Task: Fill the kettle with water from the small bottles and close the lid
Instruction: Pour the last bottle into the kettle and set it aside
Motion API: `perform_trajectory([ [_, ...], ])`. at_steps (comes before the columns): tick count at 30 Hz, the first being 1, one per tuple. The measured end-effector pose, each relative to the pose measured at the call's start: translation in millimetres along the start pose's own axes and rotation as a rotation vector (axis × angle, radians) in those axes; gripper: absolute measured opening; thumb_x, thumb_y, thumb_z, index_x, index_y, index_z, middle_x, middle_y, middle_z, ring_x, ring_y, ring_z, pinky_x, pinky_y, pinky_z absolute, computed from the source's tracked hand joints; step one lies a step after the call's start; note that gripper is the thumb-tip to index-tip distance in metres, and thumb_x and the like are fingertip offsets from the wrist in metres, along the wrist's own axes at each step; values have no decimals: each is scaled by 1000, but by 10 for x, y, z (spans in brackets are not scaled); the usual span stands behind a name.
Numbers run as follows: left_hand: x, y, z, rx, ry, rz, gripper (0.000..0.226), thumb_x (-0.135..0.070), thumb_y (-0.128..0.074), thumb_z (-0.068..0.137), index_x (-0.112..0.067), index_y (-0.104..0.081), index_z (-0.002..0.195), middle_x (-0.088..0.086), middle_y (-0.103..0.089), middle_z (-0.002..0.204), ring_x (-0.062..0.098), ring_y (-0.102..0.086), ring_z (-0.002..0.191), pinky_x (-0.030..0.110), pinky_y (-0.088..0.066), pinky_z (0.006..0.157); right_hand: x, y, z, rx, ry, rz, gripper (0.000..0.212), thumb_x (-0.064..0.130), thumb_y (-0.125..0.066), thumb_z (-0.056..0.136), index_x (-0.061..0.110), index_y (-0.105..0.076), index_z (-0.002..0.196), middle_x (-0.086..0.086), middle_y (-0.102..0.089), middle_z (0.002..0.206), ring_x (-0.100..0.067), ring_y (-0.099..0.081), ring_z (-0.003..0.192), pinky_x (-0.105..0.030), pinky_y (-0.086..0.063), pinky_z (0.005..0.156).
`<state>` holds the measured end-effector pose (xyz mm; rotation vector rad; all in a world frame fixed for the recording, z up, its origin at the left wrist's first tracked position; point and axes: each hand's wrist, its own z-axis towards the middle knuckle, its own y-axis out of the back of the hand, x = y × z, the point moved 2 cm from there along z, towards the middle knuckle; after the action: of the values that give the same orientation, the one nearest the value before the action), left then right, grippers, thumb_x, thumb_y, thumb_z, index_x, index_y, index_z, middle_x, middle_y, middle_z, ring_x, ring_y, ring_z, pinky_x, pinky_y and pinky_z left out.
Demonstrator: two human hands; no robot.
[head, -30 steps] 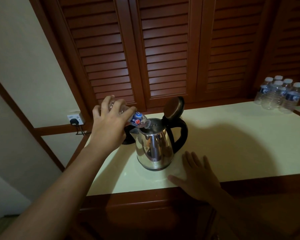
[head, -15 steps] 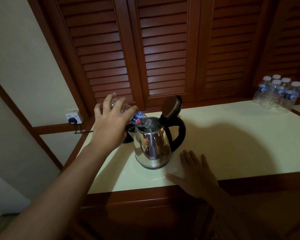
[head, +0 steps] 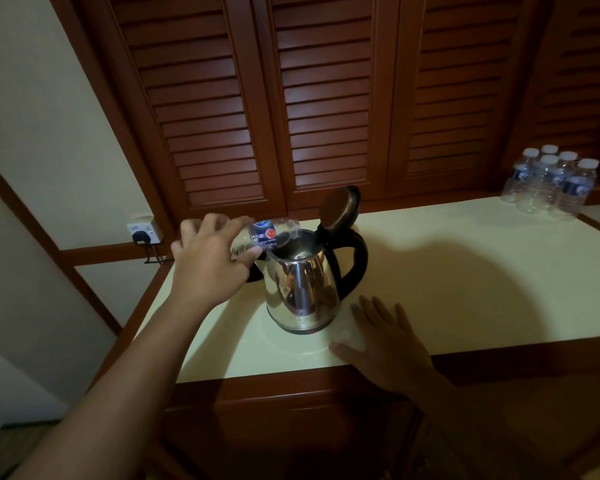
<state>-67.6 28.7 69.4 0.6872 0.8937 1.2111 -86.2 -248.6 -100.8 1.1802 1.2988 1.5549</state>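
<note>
The kettle point(head: 300, 289) is standing just right of my left hand point(head: 210, 258), its lid point(head: 338, 207) up. I am gripping the small bottle point(head: 264, 235) around its body; it is lying almost level, mouth pointing right over the opening. My right hand point(head: 385, 337) is resting flat beside the kettle's base.

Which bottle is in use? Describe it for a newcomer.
On the cream countertop, find the steel kettle with its lid up. The bottle lies tipped over its mouth in the left hand; the other bottles stand capped at the far right.
</note>
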Motion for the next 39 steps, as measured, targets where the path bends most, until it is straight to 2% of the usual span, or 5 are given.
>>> perform_trajectory([
  [6, 81, -151, -334, 21, 259, -502, 44, -52, -66, 98, -31, -62, 136, -2, -60, 123, 17, -58, 106, 28, -47, 74, 9, 13, -28, -37, 56, 58, 72, 71, -19, 96, 34, -24, 157, -1, -11, 170, -23, -3, 157, -52, 2, 126],
  [15, -91, -357, -1282, 76, 414, -1024, 44, -55, -60, 91, -39, -64, 131, -17, -70, 119, 7, -67, 109, 28, -58, 84, -4, 68, -116, -213, 123, 328, 53, 57, -38, 95, 25, -62, 129, 3, -64, 130, -17, -54, 124, -45, -25, 121],
  [26, -254, -530, -1784, 196, 210, -877, 47, -13, -88, 81, -31, -75, 123, -20, -62, 109, 4, -66, 109, 8, -50, 83, 198, 553, -274, -179, 305, 484, 44, 49, -71, 88, 28, -64, 126, 15, -55, 110, -4, -44, 102, -15, -34, 85],
  [35, -188, -421, -1787, 255, 260, -1031, 41, -22, -91, 79, -40, -79, 114, -10, -69, 108, 13, -70, 97, 16, -54, 83, 235, 749, -373, -112, 398, 540, 51, 60, -53, 92, 40, -56, 139, 25, -62, 119, -1, -54, 110, -24, -44, 91],
  [39, -174, -366, -1782, 359, 333, -1135, 36, -31, -84, 76, -41, -81, 111, -5, -70, 102, 14, -67, 77, 30, -57, 60, 308, 803, -431, -128, 435, 581, 51, 63, -40, 99, 41, -50, 144, 49, -48, 118, 9, -49, 114, -18, -37, 93],
])
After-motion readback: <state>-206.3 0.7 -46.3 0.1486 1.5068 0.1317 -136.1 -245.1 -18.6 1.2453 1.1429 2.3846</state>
